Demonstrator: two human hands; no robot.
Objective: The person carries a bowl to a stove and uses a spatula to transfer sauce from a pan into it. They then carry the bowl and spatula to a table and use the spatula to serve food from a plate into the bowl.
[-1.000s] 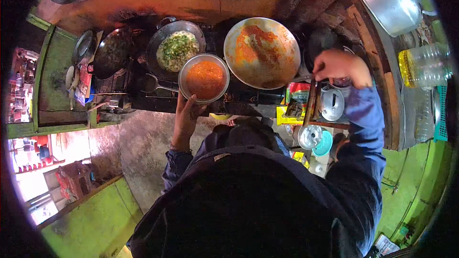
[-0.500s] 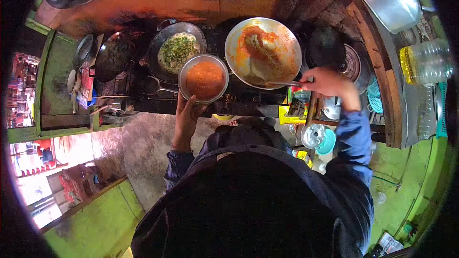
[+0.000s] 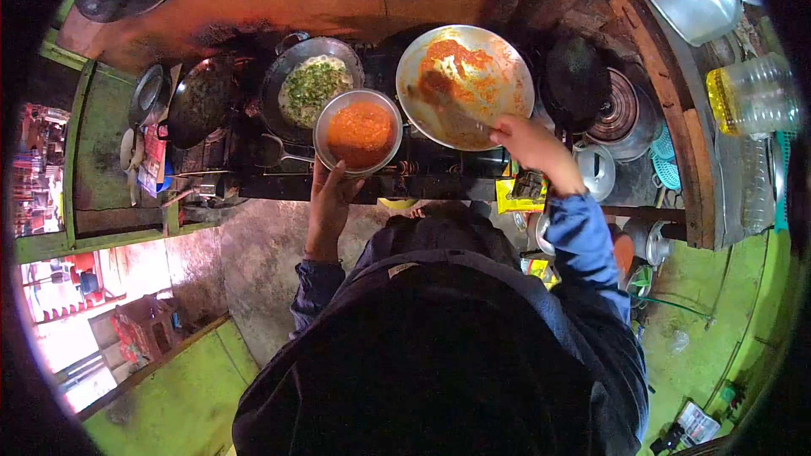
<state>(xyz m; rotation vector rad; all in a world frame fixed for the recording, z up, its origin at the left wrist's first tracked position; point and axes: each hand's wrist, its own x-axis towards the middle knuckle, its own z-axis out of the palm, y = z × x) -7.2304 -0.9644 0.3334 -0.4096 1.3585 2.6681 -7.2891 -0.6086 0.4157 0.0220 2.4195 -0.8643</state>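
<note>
My left hand (image 3: 334,198) holds a round metal bowl (image 3: 320,142) from below and the near side, fingers against its wall. Orange-red sauce (image 3: 361,128) fills much of it. Closed around a handle, my right hand (image 3: 536,150) is at the near right rim of a wide, light-coloured pan (image 3: 509,101). The handle belongs to a spatula (image 3: 456,114), whose dark, motion-blurred head lies over the pan's left part. Streaks of red-orange sauce coat the pan's inside. Left of it, partly behind the bowl, a dark wok (image 3: 272,101) contains a pale mixture topped with chopped greens.
A ladle (image 3: 274,152) lies left of the bowl on the dark stove (image 3: 456,171). Another blackened wok (image 3: 201,101) stands at the left. Right of the pan are a dark pan (image 3: 577,76) and a lidded pot (image 3: 596,171). A plastic bottle (image 3: 752,95) lies farther right.
My right hand has moved left toward the pan, and the spatula's head has swept from the near rim to the pan's left part. The bowl stays nearly in place.
</note>
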